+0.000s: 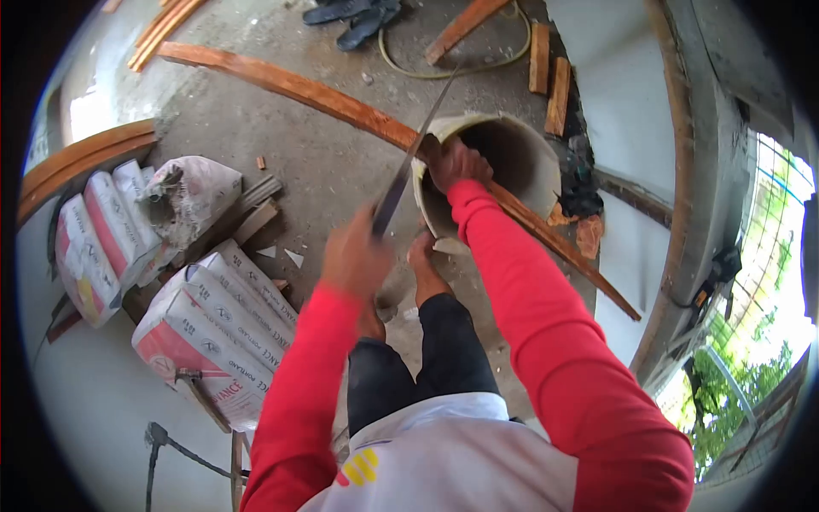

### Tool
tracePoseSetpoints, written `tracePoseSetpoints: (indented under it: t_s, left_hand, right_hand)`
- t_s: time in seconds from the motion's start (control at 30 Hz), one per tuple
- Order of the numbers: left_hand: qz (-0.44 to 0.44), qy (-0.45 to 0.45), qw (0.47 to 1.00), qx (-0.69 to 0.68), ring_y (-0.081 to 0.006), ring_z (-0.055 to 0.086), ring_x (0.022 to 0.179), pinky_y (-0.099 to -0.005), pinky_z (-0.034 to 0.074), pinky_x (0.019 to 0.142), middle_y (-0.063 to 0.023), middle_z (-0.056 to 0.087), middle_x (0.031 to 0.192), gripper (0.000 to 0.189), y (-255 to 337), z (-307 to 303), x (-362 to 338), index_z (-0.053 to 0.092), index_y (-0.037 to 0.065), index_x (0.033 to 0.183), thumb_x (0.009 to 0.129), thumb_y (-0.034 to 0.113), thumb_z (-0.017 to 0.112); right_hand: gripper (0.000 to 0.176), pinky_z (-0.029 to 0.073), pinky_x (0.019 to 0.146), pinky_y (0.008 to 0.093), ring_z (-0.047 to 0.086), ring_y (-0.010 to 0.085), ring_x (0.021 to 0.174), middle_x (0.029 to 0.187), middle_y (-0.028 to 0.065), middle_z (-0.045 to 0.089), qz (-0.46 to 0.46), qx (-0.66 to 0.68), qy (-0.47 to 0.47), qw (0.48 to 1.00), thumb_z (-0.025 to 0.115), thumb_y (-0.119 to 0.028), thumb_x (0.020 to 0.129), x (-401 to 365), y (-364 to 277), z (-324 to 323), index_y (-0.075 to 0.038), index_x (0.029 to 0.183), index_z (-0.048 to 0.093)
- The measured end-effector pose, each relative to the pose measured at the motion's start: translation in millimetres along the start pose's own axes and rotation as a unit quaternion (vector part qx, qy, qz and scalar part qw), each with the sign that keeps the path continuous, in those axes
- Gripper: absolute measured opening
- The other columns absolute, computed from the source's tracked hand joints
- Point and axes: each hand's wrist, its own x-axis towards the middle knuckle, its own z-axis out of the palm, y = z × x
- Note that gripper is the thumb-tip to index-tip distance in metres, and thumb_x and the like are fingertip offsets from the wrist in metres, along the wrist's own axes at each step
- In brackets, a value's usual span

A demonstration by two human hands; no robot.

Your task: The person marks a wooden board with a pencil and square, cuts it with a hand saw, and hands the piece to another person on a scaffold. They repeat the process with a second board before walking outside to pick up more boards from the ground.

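My left hand [354, 256], blurred by motion, is closed around the handle of a handsaw [399, 183]. The long tapered blade points up and away, crossing the wooden strip [333, 102] close to my other hand; its teeth cannot be made out. Fingers wrapped round the same strip, my right hand [461, 165] presses it over the rim of a pale round drum [537, 171]. The reddish-brown strip slants from the upper left down to the right, passing across the drum's mouth. One of my bare feet [421, 252] stands beside the drum.
Cement bags [213, 333] are stacked at the left, with a crumpled bag [200, 192] behind. Short wood blocks [539, 58] lie by the right wall. Dark slippers [363, 21] and a hose loop [401, 70] rest on the concrete floor. A mesh-covered opening [768, 205] is at the right.
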Motion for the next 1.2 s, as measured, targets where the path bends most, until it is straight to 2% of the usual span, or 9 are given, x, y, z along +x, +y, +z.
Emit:
tracePoseSetpoints:
  t_s: [0.03, 0.17, 0.27, 0.37, 0.4, 0.67, 0.9, 1.1, 1.2]
  left_hand:
    - [-0.07, -0.049, 0.996, -0.007, -0.0424, 0.064, 0.082, -0.0455, 0.052, 0.071, -0.0272, 0.064, 0.086, 0.036, -4, -29, -48, 0.057, 0.003, 0.117, 0.081, 0.008, 0.058]
    - [-0.086, -0.051, 0.995, 0.016, -0.0402, 0.067, 0.08, -0.0437, 0.054, 0.07, -0.0237, 0.067, 0.089, 0.05, -4, -105, -180, 0.054, 0.0, 0.122, 0.073, 0.0, 0.059]
    - [-0.102, -0.066, 0.992, -0.024, -0.0421, 0.066, 0.08, -0.0468, 0.053, 0.07, -0.0233, 0.067, 0.09, 0.046, -21, -51, -99, 0.057, 0.005, 0.121, 0.074, 0.004, 0.059]
    - [0.014, 0.025, 0.998, -0.051, -0.0471, 0.06, 0.079, -0.0523, 0.049, 0.068, -0.0288, 0.062, 0.08, 0.04, -11, 43, 54, 0.057, 0.003, 0.114, 0.075, 0.007, 0.057]
    - [0.005, 0.017, 0.998, -0.053, -0.0469, 0.061, 0.079, -0.0526, 0.049, 0.068, -0.029, 0.062, 0.08, 0.039, -10, 40, 52, 0.057, 0.003, 0.113, 0.075, 0.007, 0.057]
    - [-0.084, -0.062, 0.994, 0.017, -0.0381, 0.068, 0.086, -0.0422, 0.054, 0.075, -0.0241, 0.067, 0.096, 0.048, 2, -107, -182, 0.055, -0.001, 0.123, 0.075, 0.0, 0.058]
    - [0.013, 0.031, 0.999, -0.038, -0.0469, 0.061, 0.078, -0.0528, 0.049, 0.067, -0.027, 0.062, 0.078, 0.036, 0, 33, 43, 0.056, 0.004, 0.114, 0.079, 0.011, 0.059]
    - [-0.124, -0.075, 0.989, -0.028, -0.0397, 0.066, 0.084, -0.0436, 0.053, 0.07, -0.0243, 0.065, 0.092, 0.048, -1, -95, -173, 0.056, 0.004, 0.12, 0.073, 0.0, 0.059]
    - [-0.098, -0.038, 0.994, -0.013, -0.0399, 0.066, 0.083, -0.0414, 0.053, 0.069, -0.0235, 0.066, 0.09, 0.048, -24, -82, -176, 0.057, 0.003, 0.12, 0.072, -0.001, 0.059]
  right_hand:
    - [0.065, 0.048, 0.088, 0.0529, 0.062, 0.0462, 0.097, 0.096, 0.0232, 0.068, -0.012, 0.008, 0.015, 1.0, 0.038, -0.068, 0.087, 1, 1, 4, -0.013, 0.105, 0.068]
    - [0.065, 0.047, 0.088, 0.0534, 0.062, 0.0464, 0.098, 0.097, 0.0236, 0.068, 0.018, 0.002, -0.033, 0.999, 0.039, -0.067, 0.087, 4, -3, -6, -0.012, 0.105, 0.068]
    - [0.065, 0.046, 0.09, 0.0533, 0.061, 0.0461, 0.1, 0.098, 0.0245, 0.067, 0.016, 0.01, -0.042, 0.999, 0.039, -0.068, 0.087, 1, 0, -3, -0.012, 0.104, 0.068]
    - [0.068, 0.046, 0.09, 0.0529, 0.061, 0.0458, 0.1, 0.098, 0.0258, 0.067, 0.019, 0.008, -0.041, 0.999, 0.038, -0.07, 0.085, 0, -5, -6, -0.012, 0.103, 0.067]
    - [0.069, 0.046, 0.09, 0.0529, 0.061, 0.0457, 0.099, 0.097, 0.0257, 0.067, 0.012, -0.005, -0.015, 1.0, 0.038, -0.071, 0.085, 0, -1, 1, -0.012, 0.103, 0.067]
    - [0.059, 0.049, 0.088, 0.05, 0.063, 0.0434, 0.097, 0.094, 0.0233, 0.068, 0.005, -0.005, -0.035, 0.999, 0.04, -0.061, 0.091, 4, -3, -7, -0.011, 0.098, 0.069]
    - [0.061, 0.048, 0.087, 0.0518, 0.062, 0.0457, 0.096, 0.093, 0.0252, 0.067, 0.001, -0.004, -0.012, 1.0, 0.042, -0.065, 0.087, 0, 5, 6, -0.011, 0.1, 0.069]
    - [0.059, 0.049, 0.088, 0.051, 0.063, 0.0454, 0.097, 0.094, 0.0253, 0.067, 0.007, -0.012, -0.016, 1.0, 0.04, -0.062, 0.089, 0, -5, -1, -0.012, 0.1, 0.07]
    - [0.057, 0.049, 0.088, 0.0509, 0.063, 0.0461, 0.095, 0.094, 0.0243, 0.068, 0.008, -0.023, -0.013, 1.0, 0.041, -0.061, 0.09, 4, -5, 3, -0.012, 0.098, 0.069]
